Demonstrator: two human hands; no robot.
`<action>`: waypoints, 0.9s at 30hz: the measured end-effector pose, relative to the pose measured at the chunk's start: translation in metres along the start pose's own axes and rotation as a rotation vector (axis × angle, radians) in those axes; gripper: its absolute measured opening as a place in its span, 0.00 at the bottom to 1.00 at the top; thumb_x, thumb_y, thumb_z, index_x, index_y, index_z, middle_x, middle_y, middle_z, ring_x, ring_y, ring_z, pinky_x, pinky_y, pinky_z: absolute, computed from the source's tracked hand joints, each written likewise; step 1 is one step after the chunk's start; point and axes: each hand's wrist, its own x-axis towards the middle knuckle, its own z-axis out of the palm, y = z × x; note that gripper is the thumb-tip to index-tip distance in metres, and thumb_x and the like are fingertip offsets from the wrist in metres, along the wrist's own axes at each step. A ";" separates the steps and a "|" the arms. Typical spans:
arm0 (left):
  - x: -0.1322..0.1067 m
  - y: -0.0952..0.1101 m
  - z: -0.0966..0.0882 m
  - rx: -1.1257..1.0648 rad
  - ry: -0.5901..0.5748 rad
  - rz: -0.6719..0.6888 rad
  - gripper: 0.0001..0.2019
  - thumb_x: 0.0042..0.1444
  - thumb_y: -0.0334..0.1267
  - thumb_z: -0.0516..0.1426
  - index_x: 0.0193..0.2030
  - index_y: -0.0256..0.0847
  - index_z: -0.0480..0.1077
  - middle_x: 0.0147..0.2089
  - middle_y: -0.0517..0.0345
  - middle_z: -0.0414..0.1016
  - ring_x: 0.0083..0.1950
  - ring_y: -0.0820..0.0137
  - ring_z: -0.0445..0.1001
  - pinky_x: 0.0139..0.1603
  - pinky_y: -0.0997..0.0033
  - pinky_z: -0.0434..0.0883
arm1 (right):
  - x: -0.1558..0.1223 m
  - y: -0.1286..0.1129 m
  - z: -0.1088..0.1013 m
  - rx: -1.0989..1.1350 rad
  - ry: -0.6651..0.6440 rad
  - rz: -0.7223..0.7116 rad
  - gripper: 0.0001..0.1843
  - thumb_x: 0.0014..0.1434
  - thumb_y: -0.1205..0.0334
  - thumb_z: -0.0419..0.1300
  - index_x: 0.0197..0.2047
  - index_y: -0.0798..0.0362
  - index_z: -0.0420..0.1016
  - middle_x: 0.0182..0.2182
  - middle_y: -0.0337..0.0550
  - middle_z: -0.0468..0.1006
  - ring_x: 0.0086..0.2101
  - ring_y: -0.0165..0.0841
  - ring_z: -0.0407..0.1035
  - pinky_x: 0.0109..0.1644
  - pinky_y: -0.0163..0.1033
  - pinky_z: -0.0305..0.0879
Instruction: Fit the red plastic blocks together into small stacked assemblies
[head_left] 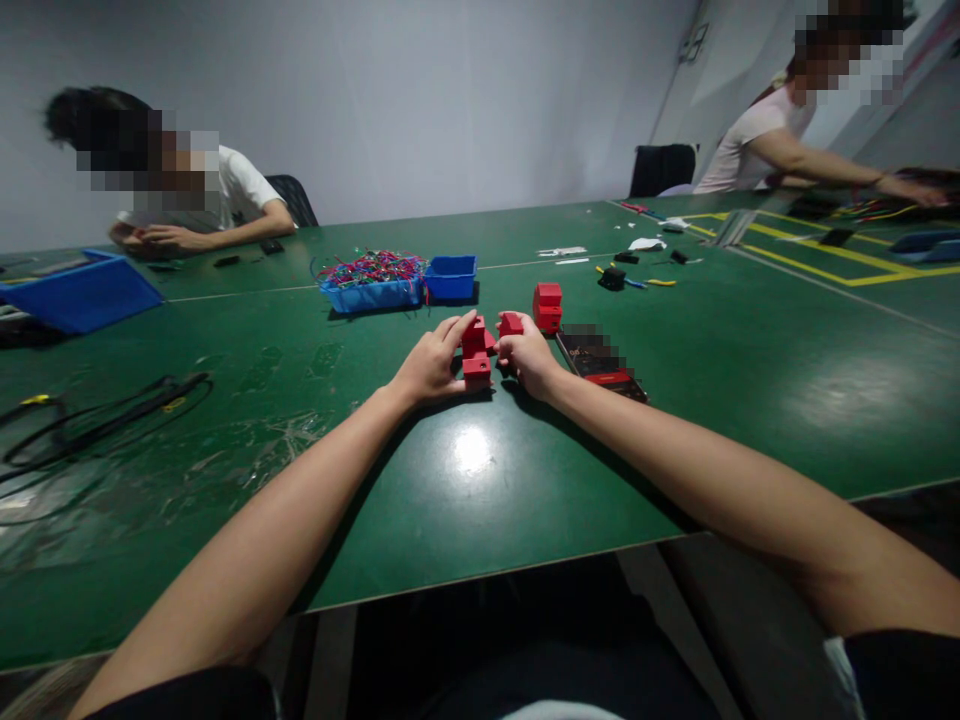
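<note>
My left hand [431, 365] grips a red notched block [475, 352] at the middle of the green table [480, 520], thumb below and fingers along its far end. Just to the right, my right hand [531, 358] is closed around a smaller red piece [511, 323], partly hidden by the fingers. The two red pieces are side by side with a narrow gap or light contact; I cannot tell which. Another red block [547, 307] stands beyond my right hand. A dark flat object with a red strip [600, 362] lies beside my right wrist.
Ahead are a blue bin [375, 293] of colourful wires and a smaller blue bin [452, 278]. Pliers [645, 283] and black parts lie farther right. Black cables [105, 420] and clear plastic lie left, near a tilted blue bin [86, 292]. Two people sit across the table.
</note>
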 end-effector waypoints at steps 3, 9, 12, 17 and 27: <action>0.000 -0.001 0.000 0.006 0.001 0.008 0.54 0.47 0.56 0.66 0.74 0.38 0.47 0.69 0.34 0.60 0.68 0.46 0.65 0.64 0.48 0.68 | 0.002 0.002 -0.001 0.001 -0.018 -0.021 0.31 0.34 0.74 0.57 0.46 0.47 0.65 0.46 0.39 0.69 0.30 0.27 0.66 0.26 0.32 0.61; 0.001 -0.001 0.001 0.013 0.007 0.016 0.53 0.47 0.57 0.66 0.74 0.36 0.47 0.68 0.33 0.61 0.67 0.45 0.66 0.63 0.48 0.68 | 0.007 0.007 -0.003 0.014 -0.017 -0.068 0.34 0.34 0.76 0.57 0.49 0.48 0.65 0.48 0.41 0.68 0.37 0.30 0.72 0.34 0.34 0.67; 0.001 -0.001 0.001 0.012 0.014 0.008 0.54 0.46 0.57 0.67 0.74 0.37 0.48 0.68 0.33 0.62 0.67 0.45 0.66 0.62 0.47 0.69 | 0.009 0.009 -0.004 0.023 0.001 -0.085 0.34 0.34 0.77 0.57 0.48 0.48 0.65 0.45 0.40 0.70 0.38 0.31 0.72 0.35 0.35 0.68; 0.001 0.000 0.001 0.015 0.007 0.002 0.53 0.47 0.57 0.66 0.74 0.37 0.48 0.68 0.34 0.61 0.67 0.46 0.66 0.62 0.49 0.69 | 0.009 0.010 -0.005 -0.010 0.039 -0.094 0.36 0.35 0.78 0.55 0.50 0.47 0.65 0.43 0.40 0.72 0.39 0.32 0.72 0.35 0.35 0.69; 0.001 0.000 0.001 0.020 0.000 0.010 0.53 0.47 0.57 0.66 0.74 0.37 0.47 0.69 0.35 0.61 0.68 0.46 0.65 0.63 0.49 0.68 | 0.020 0.022 -0.011 -0.109 0.009 -0.216 0.39 0.41 0.72 0.65 0.58 0.51 0.64 0.48 0.46 0.73 0.49 0.40 0.73 0.58 0.52 0.70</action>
